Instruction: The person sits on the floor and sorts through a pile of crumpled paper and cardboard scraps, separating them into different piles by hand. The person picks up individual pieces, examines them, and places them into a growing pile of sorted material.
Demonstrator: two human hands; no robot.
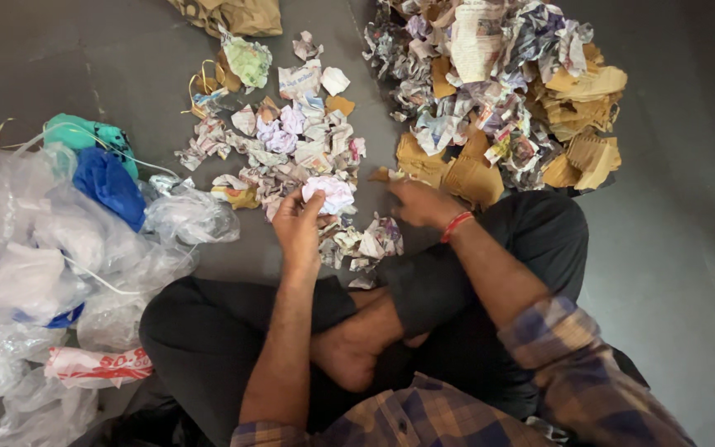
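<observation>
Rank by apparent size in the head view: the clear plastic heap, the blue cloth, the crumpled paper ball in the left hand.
1. Clear plastic heap, largest, though it is nearer the camera.
2. Blue cloth.
3. Crumpled paper ball held by the left hand, smallest.

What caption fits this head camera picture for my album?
Seated cross-legged, the left hand holds a crumpled white paper ball while the right hand touches brown cardboard scraps.

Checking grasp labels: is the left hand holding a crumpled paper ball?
Yes: the left hand pinches a crumpled white paper ball at its fingertips, above the scattered paper scraps on the floor.
</observation>
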